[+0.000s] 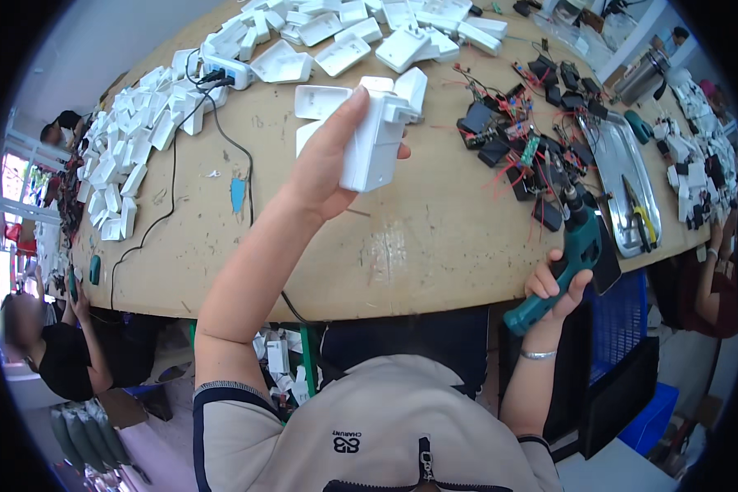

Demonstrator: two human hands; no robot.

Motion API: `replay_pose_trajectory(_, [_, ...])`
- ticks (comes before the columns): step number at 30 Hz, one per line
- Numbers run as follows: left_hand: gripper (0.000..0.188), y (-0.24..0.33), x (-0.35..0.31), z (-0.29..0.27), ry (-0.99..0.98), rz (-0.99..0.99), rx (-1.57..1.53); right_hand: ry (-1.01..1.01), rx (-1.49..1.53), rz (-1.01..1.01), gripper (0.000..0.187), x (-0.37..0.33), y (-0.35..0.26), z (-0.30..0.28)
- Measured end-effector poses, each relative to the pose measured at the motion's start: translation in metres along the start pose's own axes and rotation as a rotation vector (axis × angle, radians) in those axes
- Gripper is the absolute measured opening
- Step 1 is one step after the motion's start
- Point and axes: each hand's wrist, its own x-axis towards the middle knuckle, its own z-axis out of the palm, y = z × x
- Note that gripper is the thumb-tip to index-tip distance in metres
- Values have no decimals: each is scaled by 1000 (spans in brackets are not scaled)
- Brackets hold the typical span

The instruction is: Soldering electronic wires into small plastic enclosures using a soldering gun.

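Observation:
My left hand (330,160) is wrapped round a white plastic plug-in device casing (373,148), raised over the middle of the table. Just behind it lie open white casing shells (320,102), partly hidden by the hand. On the right, my right hand (556,287) grips a teal electric screwdriver (567,266) by its handle. Its dark tip points away from me, close to a heap of black parts and circuit boards with red wires (521,139). The screwdriver and the casing are well apart.
Piles of white shells (131,148) cover the table's far and left sides. A power strip (228,72) trails black cables across the wooden table (369,271). At right, a metal tray (623,180) holds yellow-handled pliers (641,217). Other people (66,348) work at both sides.

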Motion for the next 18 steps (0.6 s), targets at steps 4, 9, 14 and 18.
replay_pose_trajectory(4, [53,-32,-6,16,27,221,535,29,5,-20,64,-3,1,0])
replay_pose_trajectory(9, [75,-79,-28,29,-80,766,1742,129,-19,-104,63,-7,4,3])
replay_pose_trajectory(14, [74,-75,-38,30,-152,678,1769,126,-28,-136,62,-6,7,7])
replay_pose_trajectory(18, [73,-73,-32,24,-167,698,1779,139,-16,-165,61,-7,9,13])
